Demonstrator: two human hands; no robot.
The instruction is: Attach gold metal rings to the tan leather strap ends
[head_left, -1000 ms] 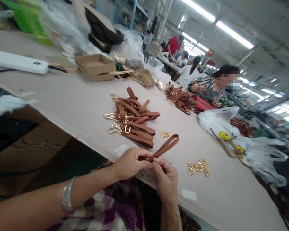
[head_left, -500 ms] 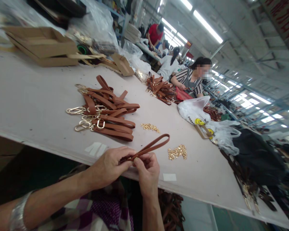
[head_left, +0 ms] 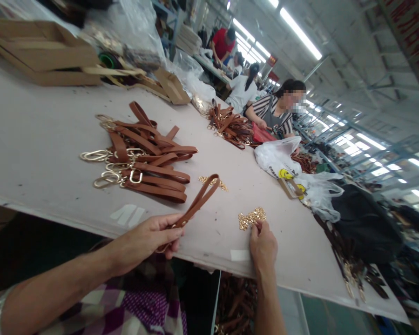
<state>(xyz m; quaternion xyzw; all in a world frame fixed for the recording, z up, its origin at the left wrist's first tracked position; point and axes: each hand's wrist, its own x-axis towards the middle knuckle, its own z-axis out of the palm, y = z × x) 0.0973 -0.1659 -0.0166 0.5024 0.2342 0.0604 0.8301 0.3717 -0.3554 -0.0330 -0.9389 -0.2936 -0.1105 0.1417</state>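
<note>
My left hand [head_left: 143, 241] is closed around a brown leather wrist strap [head_left: 199, 199] near the table's front edge. The strap's loop points up and away, and small metal rivets show beside my thumb. To the right, my right hand [head_left: 264, 245] touches the near edge of a heap of small gold rivet pieces [head_left: 248, 217], its fingertips pinched together; whatever lies between them is hidden. A second small gold heap [head_left: 222, 185] lies farther back, partly behind the strap loop. Left of it rests a pile of brown straps [head_left: 160, 151] with gold snap hooks [head_left: 106, 179].
White paper strips [head_left: 127, 215] and a white paper piece [head_left: 240, 255] lie near the front edge. Cardboard trays [head_left: 63, 56] stand at the back left. Plastic bags [head_left: 274, 158] and a black bag [head_left: 365, 221] lie right. A person in stripes [head_left: 263, 111] works across the table.
My right hand has let go of the strap and moved right to the gold heap. My left hand keeps the strap, now slightly farther left. The camera view has shifted a little.
</note>
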